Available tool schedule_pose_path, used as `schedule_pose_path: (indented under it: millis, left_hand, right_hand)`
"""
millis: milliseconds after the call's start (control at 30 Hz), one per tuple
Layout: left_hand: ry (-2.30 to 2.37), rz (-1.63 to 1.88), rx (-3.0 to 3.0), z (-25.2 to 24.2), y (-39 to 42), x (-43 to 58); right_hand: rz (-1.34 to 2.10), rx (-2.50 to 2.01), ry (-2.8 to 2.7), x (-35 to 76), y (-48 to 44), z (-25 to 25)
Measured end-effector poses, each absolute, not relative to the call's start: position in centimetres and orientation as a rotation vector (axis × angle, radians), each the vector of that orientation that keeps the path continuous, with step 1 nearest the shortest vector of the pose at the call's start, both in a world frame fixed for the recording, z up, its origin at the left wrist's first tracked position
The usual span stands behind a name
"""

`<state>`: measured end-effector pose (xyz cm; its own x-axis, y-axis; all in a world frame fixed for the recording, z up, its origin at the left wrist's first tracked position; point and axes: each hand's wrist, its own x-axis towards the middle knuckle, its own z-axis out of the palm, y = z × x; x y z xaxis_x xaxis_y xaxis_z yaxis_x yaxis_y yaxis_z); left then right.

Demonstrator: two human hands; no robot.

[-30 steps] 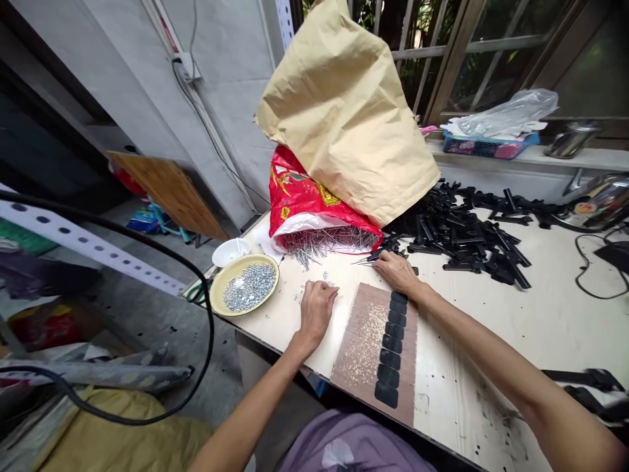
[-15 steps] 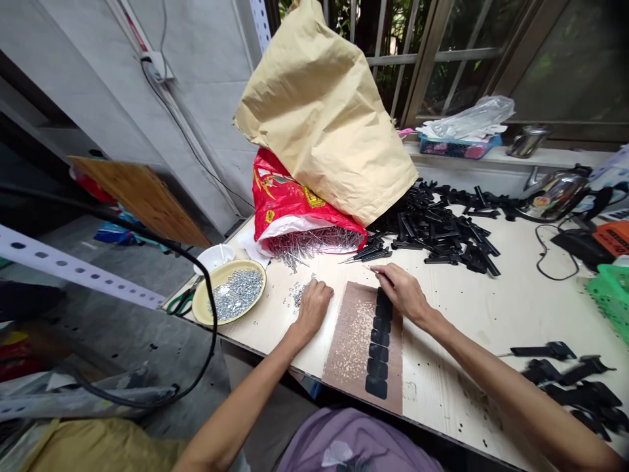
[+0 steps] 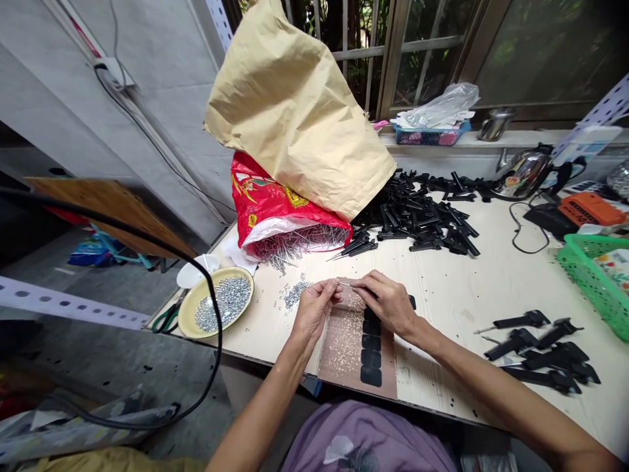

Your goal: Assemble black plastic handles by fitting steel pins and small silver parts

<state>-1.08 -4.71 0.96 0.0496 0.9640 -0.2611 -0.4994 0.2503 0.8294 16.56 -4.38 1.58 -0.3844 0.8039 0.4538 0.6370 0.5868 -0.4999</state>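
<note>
My right hand (image 3: pixel 388 305) is closed round a black plastic part (image 3: pixel 411 302), one end of which shows past the knuckles. A thin metal rod (image 3: pixel 345 284) points out of its fingers to the left. At the rod's tip, my left hand (image 3: pixel 317 305) pinches something too small to make out. Both hands are above a brown board (image 3: pixel 339 373) that carries pale specks and a column of black rounded squares (image 3: pixel 371 359). Beside my left hand lies a small pile of little metal pieces (image 3: pixel 293 295); more fill a yellow bowl (image 3: pixel 185 318).
Behind the hands, a red bag (image 3: pixel 265 196) spills metal rods under a tan sack (image 3: pixel 299 118). Black parts (image 3: pixel 427 216) are heaped beside it. Several rod-fitted black parts (image 3: pixel 545 354) lie at right, near a green basket (image 3: pixel 584 282). A black cable (image 3: pixel 215 341) loops at left.
My left hand has lifted from the small metal pieces and moved right to the rod's tip. My right hand has drawn in towards it. The whole view has shifted.
</note>
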Motion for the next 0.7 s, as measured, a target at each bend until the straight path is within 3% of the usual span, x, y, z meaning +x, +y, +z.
schedule_pose_path:
  millis: [300, 467, 700]
  left_hand:
    - [0.963, 1.233, 0.681, 0.5, -4.8, -0.4]
    - [1.179, 1.266, 1.062, 0.1, -5.0, -0.5]
    - [1.259, 1.208, 1.271, 0.0, -4.9, -0.4]
  right_hand:
    - [0.096, -1.236, -2.222, 16.7, -5.0, 2.2]
    - [-0.128, -1.337, -2.265, 16.6, -5.5, 2.0]
    - [0.015, -1.429, -2.248, 16.8, -6.1, 1.9]
